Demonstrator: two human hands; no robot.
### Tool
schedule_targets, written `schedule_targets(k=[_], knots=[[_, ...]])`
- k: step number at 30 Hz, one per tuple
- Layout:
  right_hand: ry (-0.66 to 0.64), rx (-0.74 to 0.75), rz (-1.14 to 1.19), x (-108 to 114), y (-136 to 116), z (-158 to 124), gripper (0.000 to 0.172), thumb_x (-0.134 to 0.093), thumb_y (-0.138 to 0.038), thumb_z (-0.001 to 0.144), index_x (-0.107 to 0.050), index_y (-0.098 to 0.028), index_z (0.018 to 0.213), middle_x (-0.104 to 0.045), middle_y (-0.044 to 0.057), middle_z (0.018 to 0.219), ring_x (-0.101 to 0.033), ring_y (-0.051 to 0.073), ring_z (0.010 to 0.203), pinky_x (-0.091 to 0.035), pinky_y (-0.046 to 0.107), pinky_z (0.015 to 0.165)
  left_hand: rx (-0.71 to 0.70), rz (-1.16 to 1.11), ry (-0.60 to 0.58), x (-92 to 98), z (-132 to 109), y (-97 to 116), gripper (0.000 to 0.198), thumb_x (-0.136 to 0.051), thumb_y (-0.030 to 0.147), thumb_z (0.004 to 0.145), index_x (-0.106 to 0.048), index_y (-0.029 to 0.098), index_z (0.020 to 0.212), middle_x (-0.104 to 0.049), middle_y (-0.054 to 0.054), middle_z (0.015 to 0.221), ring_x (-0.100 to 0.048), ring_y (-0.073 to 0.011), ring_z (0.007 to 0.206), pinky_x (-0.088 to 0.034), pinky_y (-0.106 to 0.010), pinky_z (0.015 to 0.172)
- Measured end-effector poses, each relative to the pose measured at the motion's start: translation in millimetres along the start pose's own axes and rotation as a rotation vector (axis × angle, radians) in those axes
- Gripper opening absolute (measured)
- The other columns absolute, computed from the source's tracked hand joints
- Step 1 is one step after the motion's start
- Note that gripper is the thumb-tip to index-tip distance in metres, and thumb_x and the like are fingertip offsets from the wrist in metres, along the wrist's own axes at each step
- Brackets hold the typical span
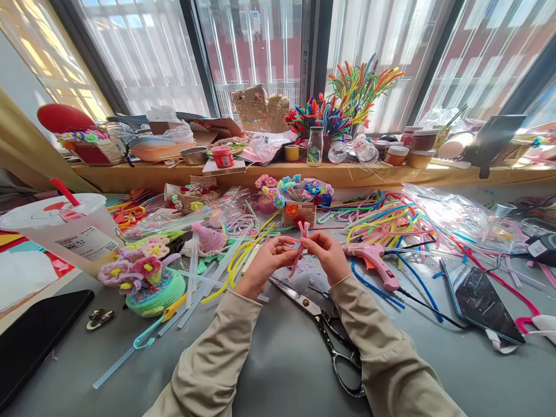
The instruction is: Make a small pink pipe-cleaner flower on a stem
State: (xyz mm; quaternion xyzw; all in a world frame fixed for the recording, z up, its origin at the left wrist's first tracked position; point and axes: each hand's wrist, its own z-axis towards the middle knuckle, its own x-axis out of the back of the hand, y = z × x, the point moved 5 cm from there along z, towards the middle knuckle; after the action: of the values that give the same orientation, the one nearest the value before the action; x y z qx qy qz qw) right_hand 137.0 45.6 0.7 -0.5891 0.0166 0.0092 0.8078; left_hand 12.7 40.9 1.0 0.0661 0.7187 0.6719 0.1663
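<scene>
Between my two hands, above the middle of the table, is a small bundle of pink pipe cleaners with several ends sticking up and one tail hanging down. My left hand pinches the bundle from the left, its fingers curled round a bent loop. From the right, my right hand grips it between thumb and fingertips. Below my hands lie large scissors with black handles, partly behind my right sleeve. A pink hot glue gun rests just right of my right hand.
Left are a drink cup, a green pot of fuzzy flowers, clear glue sticks and a black phone. Loose colourful pipe cleaners and another phone lie right. Behind stands a flower box before a crowded windowsill.
</scene>
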Motion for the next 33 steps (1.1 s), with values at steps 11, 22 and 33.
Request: schedule_targets(k=[11, 22, 33], knots=[[-0.212, 0.003, -0.211, -17, -7, -6, 0.020, -0.055, -0.035, 0.065, -0.052, -0.016, 0.058, -0.049, -0.002, 0.055, -0.043, 0.009, 0.051, -0.033, 0.021, 0.049, 0.011, -0.092, 0.095, 8.0, 2, -1, 0.014, -0.064, 0.026, 0.058, -0.061, 0.015, 0.067, -0.057, 0.001, 0.066, -0.051, -0.0071, 0.062, -0.039, -0.019, 0.062], [-0.194, -0.090, -0.202, -7, 0, -1, 0.031, -0.053, -0.044, 0.064, -0.054, -0.014, 0.058, -0.046, -0.002, 0.051, -0.039, 0.007, 0.048, -0.030, 0.020, 0.046, 0.107, -0.045, 0.045, 6.3, 1, -5, 0.019, -0.065, 0.026, 0.057, -0.059, 0.013, 0.069, -0.058, 0.000, 0.066, -0.054, -0.0076, 0.060, -0.040, -0.019, 0.059], [-0.203, -0.092, -0.198, -7, -2, -1, 0.026, -0.055, -0.040, 0.062, -0.053, -0.014, 0.060, -0.049, -0.002, 0.054, -0.039, 0.007, 0.050, -0.030, 0.020, 0.047, 0.110, 0.013, -0.048, 0.3, -1, -2, 0.019, -0.064, 0.025, 0.058, -0.054, 0.014, 0.070, -0.053, 0.002, 0.069, -0.051, -0.0079, 0.066, -0.040, -0.021, 0.064]])
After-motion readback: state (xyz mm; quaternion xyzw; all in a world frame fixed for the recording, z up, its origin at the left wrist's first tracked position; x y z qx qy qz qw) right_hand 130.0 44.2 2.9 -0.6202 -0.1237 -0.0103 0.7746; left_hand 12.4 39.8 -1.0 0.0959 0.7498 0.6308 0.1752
